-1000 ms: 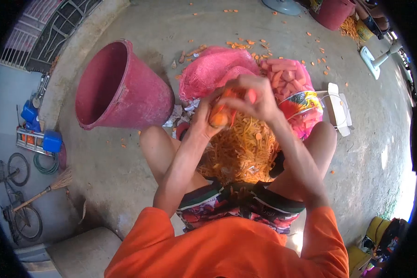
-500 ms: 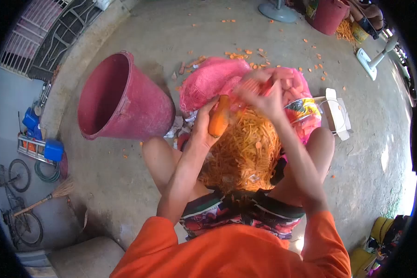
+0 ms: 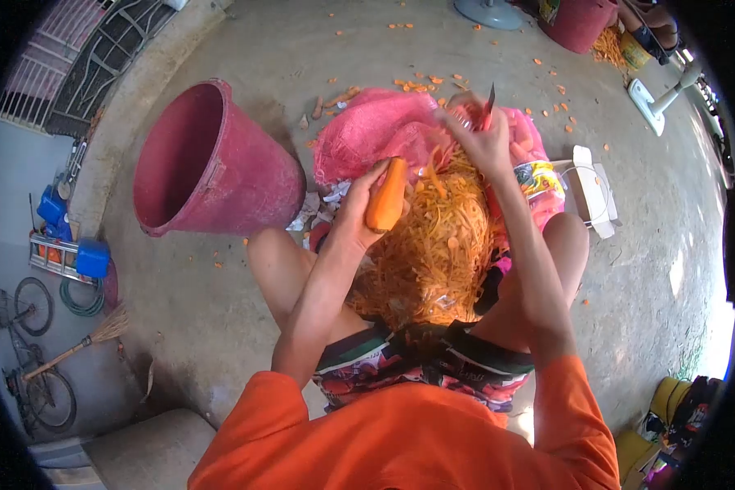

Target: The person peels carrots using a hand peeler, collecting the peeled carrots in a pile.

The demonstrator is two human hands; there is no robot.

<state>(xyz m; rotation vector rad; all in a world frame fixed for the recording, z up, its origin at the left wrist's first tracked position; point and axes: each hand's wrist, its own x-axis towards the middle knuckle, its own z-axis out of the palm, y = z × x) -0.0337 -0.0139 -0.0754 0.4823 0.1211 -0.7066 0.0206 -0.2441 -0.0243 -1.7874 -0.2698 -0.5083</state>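
My left hand (image 3: pixel 357 209) is wrapped round a thick orange carrot (image 3: pixel 388 196), its smooth side turned up, above the left edge of a large heap of carrot peelings (image 3: pixel 437 253). Farther forward and to the right, my right hand (image 3: pixel 487 140) grips a red-handled knife (image 3: pixel 488 110) whose narrow dark blade points away from me. The knife is apart from the carrot. The peelings are piled between my bent legs. Just beyond them lies a crumpled pink mesh sack (image 3: pixel 367 135), and a pink bag with a printed label (image 3: pixel 539 180) stands behind my right forearm.
A big maroon tub (image 3: pixel 257 175) leans open on the left. An opened white box (image 3: pixel 592 192) sits right of the labelled bag. Carrot slices (image 3: pixel 420 84) lie scattered over the concrete floor. Another person's leg (image 3: pixel 657 28) shows at the far top right, near another tub (image 3: pixel 576 23).
My right hand has moved forward and slightly right, away from the carrot, and the knife's blade now shows. The carrot has turned slightly in my left hand, showing a smoother, brighter side.
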